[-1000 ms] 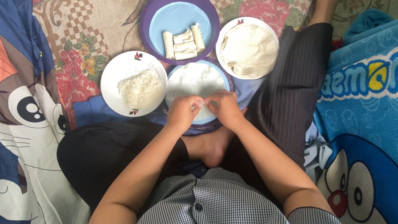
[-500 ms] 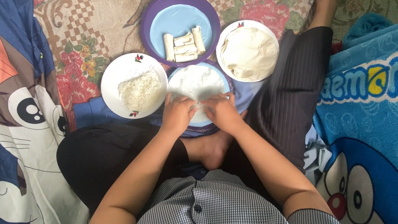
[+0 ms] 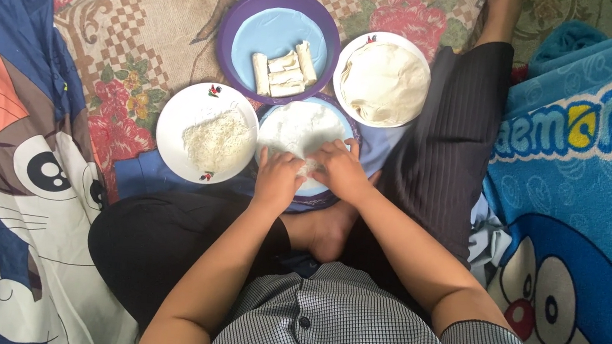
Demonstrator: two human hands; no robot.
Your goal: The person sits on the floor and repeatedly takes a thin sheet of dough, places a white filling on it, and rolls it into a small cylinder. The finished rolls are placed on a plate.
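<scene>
A thin white wrapper [image 3: 300, 126] lies spread on a blue plate [image 3: 276, 114] in front of my crossed legs. My left hand [image 3: 276, 178] and my right hand [image 3: 339, 170] press side by side on the wrapper's near edge, fingers curled over a fold of it; what lies under the fingers is hidden. Left of it stands a white plate [image 3: 177, 120] with a heap of pale shredded filling [image 3: 215, 140]. Behind it a purple-rimmed blue plate [image 3: 268, 34] holds several finished white rolls [image 3: 283, 75].
A white plate [image 3: 350, 51] stacked with round wrappers [image 3: 385, 82] stands at the back right, beside my dark-trousered knee. A floral mat lies under the plates. Blue cartoon blankets flank both sides.
Both hands have shifted slightly toward me and lower on the wrapper, drawing its near edge together. The plates have not moved.
</scene>
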